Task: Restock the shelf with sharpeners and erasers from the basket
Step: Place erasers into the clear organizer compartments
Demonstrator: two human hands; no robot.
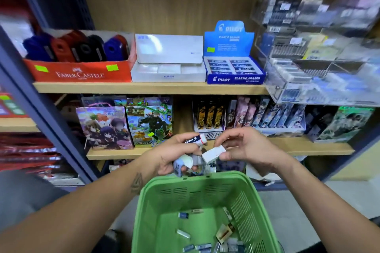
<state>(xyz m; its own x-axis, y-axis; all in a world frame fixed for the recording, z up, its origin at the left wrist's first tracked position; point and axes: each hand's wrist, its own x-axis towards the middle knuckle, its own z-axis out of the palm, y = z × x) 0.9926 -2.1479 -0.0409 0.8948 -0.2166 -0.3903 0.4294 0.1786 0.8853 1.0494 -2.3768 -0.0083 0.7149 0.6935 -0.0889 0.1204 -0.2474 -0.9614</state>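
Above the far rim of the green basket (156,207), my left hand (174,156) grips a bunch of erasers, a Pilot eraser (194,139) sticking out on top. My right hand (246,148) pinches a plain white eraser (213,153) close beside it. Several erasers (202,246) and a small sharpener (224,233) lie on the basket's floor. On the upper shelf (144,87) stand a red Faber-Castell box (82,73) of sharpeners, a white eraser box (167,72) and a blue Pilot eraser box (234,72).
A clear acrylic display (316,51) of small goods fills the upper right. The lower shelf (308,146) holds card packs and boxes (127,125). A dark metal upright (41,104) borders the shelves on the left. Grey floor shows beside the basket.
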